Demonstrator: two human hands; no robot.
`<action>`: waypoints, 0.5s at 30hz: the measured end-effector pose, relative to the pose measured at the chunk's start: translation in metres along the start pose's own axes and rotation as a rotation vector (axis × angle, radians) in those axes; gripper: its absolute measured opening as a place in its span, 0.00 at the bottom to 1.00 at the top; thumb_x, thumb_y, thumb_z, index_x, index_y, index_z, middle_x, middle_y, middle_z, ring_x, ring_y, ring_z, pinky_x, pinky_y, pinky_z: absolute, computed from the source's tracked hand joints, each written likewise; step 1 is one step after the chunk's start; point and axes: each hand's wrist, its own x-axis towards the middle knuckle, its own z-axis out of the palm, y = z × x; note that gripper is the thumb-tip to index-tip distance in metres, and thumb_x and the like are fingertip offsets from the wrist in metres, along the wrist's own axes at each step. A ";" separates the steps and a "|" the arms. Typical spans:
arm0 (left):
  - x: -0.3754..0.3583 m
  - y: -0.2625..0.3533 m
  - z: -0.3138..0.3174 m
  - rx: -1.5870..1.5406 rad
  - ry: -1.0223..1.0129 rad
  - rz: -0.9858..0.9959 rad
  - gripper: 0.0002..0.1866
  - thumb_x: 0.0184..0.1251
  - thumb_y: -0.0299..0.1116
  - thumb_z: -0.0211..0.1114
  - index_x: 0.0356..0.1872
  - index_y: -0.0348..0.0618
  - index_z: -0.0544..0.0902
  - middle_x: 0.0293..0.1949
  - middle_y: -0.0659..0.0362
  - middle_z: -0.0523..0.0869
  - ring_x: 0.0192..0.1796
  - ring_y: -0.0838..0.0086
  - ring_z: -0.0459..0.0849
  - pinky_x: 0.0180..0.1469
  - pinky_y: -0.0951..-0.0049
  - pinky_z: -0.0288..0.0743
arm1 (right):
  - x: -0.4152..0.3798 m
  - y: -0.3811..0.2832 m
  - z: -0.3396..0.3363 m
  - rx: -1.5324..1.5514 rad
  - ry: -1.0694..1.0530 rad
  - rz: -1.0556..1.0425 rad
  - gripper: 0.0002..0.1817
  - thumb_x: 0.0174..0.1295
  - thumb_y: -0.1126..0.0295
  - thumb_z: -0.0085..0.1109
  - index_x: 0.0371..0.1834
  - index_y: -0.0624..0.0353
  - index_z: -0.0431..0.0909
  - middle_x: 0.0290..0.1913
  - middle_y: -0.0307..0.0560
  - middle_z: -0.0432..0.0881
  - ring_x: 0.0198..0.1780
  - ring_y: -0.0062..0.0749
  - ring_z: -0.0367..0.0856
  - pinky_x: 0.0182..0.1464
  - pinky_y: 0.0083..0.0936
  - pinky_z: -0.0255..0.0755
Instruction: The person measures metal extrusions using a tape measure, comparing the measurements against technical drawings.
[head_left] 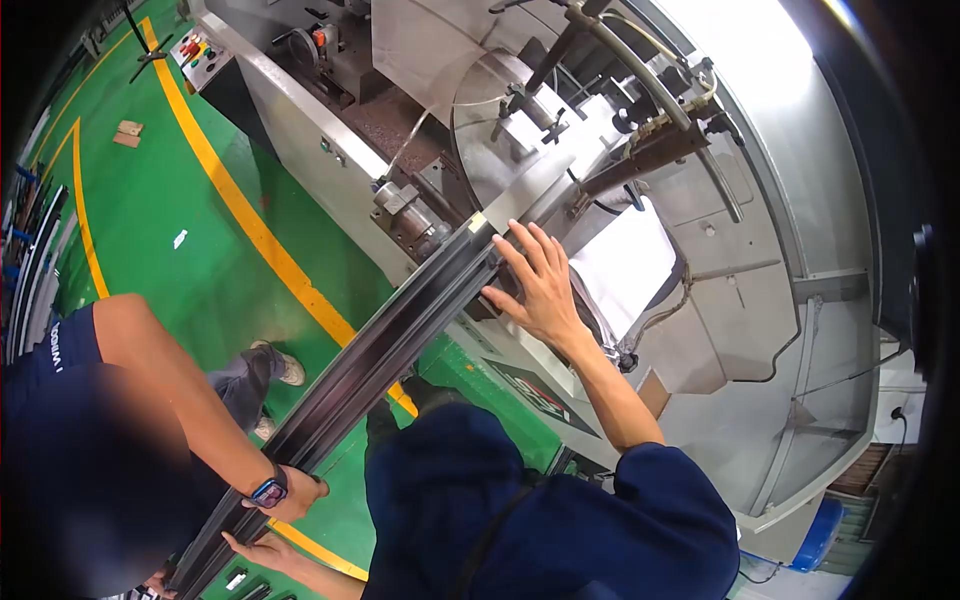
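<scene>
A long dark metal profile (pixel 375 345) slants from the machine at upper centre down to the lower left. My right hand (pixel 540 285) lies on its upper end with fingers spread, near a small pale label (pixel 477 222). Lower down, my left hand (pixel 265 553) is at the profile's edge, palm up, fingers stretched out toward its underside. Just above it, a co-worker's hand (pixel 295 497) with a watch on the wrist grips the same profile. Another bit of a hand (pixel 158 582) shows at its lower end.
A large machine (pixel 620 130) with a round metal plate, clamps and hoses fills the upper right. White sheets (pixel 630 265) lie on it. Its control panel (pixel 200 55) stands at upper left. The co-worker (pixel 100 470) is close on the left. Yellow lines (pixel 245 205) cross the green floor.
</scene>
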 end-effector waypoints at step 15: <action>-0.014 -0.006 0.013 0.059 -0.009 -0.024 0.28 0.76 0.44 0.67 0.62 0.28 0.77 0.59 0.46 0.85 0.57 0.65 0.85 0.63 0.68 0.80 | 0.031 0.004 -0.013 0.053 -0.349 -0.044 0.47 0.68 0.34 0.55 0.83 0.47 0.57 0.72 0.50 0.76 0.84 0.51 0.51 0.81 0.68 0.31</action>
